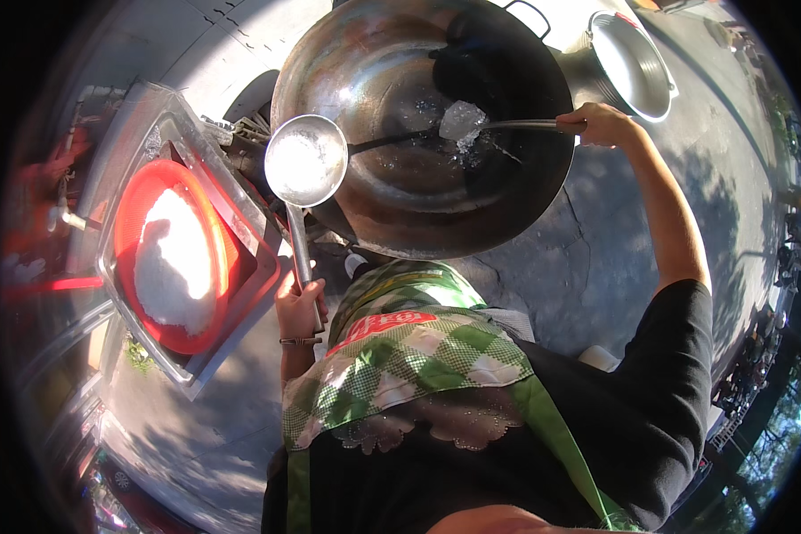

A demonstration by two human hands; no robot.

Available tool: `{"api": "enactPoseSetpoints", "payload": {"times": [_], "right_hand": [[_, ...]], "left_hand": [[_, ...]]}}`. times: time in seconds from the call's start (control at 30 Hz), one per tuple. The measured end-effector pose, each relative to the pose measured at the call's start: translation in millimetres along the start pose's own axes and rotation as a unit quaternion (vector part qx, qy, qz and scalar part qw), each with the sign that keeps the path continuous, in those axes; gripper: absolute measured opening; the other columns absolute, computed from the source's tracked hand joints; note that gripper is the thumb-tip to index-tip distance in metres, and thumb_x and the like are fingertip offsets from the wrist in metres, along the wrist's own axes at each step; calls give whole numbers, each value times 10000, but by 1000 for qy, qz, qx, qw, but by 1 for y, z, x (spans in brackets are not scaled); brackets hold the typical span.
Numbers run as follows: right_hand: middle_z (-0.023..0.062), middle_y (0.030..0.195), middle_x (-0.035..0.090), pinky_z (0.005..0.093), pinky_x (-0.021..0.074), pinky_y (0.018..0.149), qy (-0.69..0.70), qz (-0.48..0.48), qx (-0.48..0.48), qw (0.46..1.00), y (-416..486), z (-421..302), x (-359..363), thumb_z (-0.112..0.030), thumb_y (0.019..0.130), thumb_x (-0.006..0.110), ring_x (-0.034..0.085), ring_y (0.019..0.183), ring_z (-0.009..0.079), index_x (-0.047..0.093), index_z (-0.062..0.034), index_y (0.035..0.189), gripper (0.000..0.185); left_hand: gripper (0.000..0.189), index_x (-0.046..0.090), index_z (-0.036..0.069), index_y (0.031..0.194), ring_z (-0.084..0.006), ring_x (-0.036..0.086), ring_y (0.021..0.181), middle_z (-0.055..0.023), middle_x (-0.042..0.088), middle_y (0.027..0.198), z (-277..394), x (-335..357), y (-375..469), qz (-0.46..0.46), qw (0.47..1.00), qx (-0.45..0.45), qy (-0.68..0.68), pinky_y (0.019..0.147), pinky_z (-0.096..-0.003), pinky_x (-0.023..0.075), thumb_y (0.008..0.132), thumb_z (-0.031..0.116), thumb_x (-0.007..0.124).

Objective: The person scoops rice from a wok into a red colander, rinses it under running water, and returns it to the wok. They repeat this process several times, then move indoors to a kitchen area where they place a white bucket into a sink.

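Observation:
A large metal wok (400, 220) stands in front of me. My right hand (599, 125) grips the handle of a metal spatula (464, 120), whose blade rests inside the wok with white, wet-looking bits around it. My left hand (299, 308) is closed around the handle of a metal ladle (306, 160). The ladle's bowl is over the wok's left rim, bright with glare, and appears to hold some white stuff. To the left, a red plastic basket (128, 227) holds a heap of white grains or granules (173, 267); what they are, I cannot tell.
Under the red basket is a metal sink or trough (187, 374). Beyond the wok at right stands a metal bucket (631, 67) with a bail handle. Split firewood (250, 130) sticks out at the wok's left. White tiles (240, 33) cover the surface behind; concrete ground (547, 247) lies below.

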State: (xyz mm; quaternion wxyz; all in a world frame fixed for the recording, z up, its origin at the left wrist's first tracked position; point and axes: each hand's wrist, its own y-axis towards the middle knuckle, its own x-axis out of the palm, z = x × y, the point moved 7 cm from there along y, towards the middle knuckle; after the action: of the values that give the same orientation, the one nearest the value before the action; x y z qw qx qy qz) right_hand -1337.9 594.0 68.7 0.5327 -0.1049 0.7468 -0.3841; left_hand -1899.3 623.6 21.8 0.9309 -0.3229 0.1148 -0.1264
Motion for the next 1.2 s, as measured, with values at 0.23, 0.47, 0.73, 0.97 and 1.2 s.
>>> {"api": "enactPoseSetpoints", "payload": {"times": [0.23, 0.47, 0.73, 0.97, 1.2], "right_hand": [[57, 863, 640, 320, 470, 665, -24, 45, -41, 998, -6, 10, 2, -35, 670, 590, 602, 694, 199, 611, -261, 1139, 521], [98, 775, 637, 339, 475, 675, -93, 55, -68, 992, 2, -3, -1, -74, 648, 620, 615, 727, 212, 606, -294, 1138, 537], [41, 797, 616, 317, 493, 633, -199, 98, -109, 969, -44, -52, -50, -134, 634, 635, 610, 722, 222, 657, -250, 1054, 436], [61, 650, 630, 305, 441, 375, -197, -102, 118, 968, -89, -42, -102, 7, 629, 668, 599, 523, 145, 695, -158, 951, 363], [9, 511, 419, 249, 290, 338, 100, -100, 84, 986, -28, -31, 16, -82, 702, 575, 372, 383, 98, 568, -269, 1200, 532]], "left_hand": [[291, 565, 19, 1058, -75, 448, 380, -1, 493, 551, 6, 7, -2, -15, 1000, -20, 13, 325, -220, 350, 772, 56, 606], [313, 556, 37, 1074, -83, 446, 384, -2, 499, 564, 7, 14, -1, 0, 1000, -6, -19, 329, -221, 356, 767, 53, 613], [383, 485, 24, 1142, -90, 445, 388, -12, 498, 569, 6, 14, 3, -59, 998, 2, -17, 330, -224, 357, 780, 65, 603], [330, 524, 13, 1107, -78, 440, 388, -13, 495, 573, 6, 17, -3, -52, 998, 0, -32, 333, -215, 342, 781, 40, 571], [273, 552, 8, 1045, -83, 459, 381, -8, 499, 546, -1, -10, -17, -8, 999, -34, -7, 328, -217, 347, 778, 51, 595]]}}
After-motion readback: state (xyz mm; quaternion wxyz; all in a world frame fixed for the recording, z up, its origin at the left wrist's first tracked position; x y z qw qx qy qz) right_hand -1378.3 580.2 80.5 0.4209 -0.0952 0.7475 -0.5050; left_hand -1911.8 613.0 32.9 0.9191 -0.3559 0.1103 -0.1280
